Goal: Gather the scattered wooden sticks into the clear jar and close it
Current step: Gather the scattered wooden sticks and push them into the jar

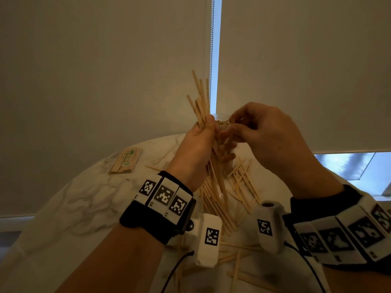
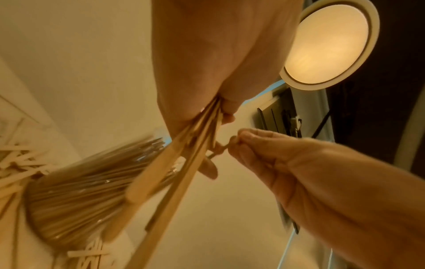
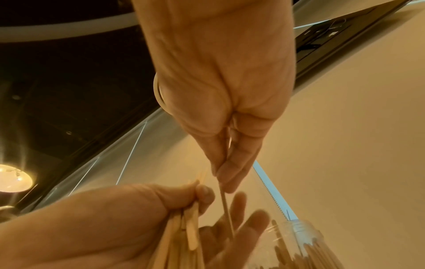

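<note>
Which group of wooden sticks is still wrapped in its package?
The packaged bundle at the table's far left, lying flat with a green label; the others lie loose or are in the hands.

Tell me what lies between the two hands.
A single wooden stick, pinched by the right hand beside the left hand and its bundle; the right wrist view shows it.

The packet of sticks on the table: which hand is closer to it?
Left. The left hand is raised just right of the packet of sticks; the right hand is farther right.

jar mouth [image 3: 296, 225]: crowded by both hands | table [image 1: 80, 199] left: bare, packet [image 1: 126, 160] far | centre: loose sticks [image 1: 241, 182]
</note>
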